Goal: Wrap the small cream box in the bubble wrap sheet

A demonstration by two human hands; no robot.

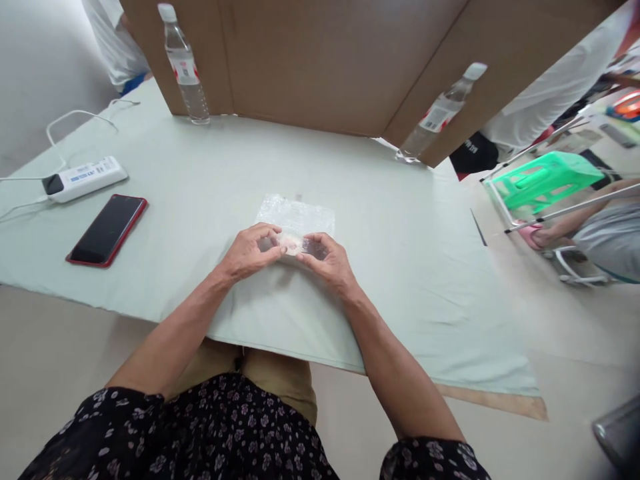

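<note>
Both hands pinch the near edge of a transparent sheet that looks like bubble wrap (297,215), lying on the pale green tablecloth in front of me. A small pale bundle (291,244), apparently wrapped in the sheet's near end, sits between the fingertips; its contents cannot be made out. My left hand (253,252) grips the left end with thumb and fingers. On the right end, my right hand (327,260) holds in the same way, its thumb along the near side.
A phone with a red edge (107,230) and a white power strip (87,179) with cables lie at left. Behind stands a brown cardboard panel (310,60), with a water bottle (187,73) and another bottle (440,117) before it. A green stool (545,179) and people are beyond.
</note>
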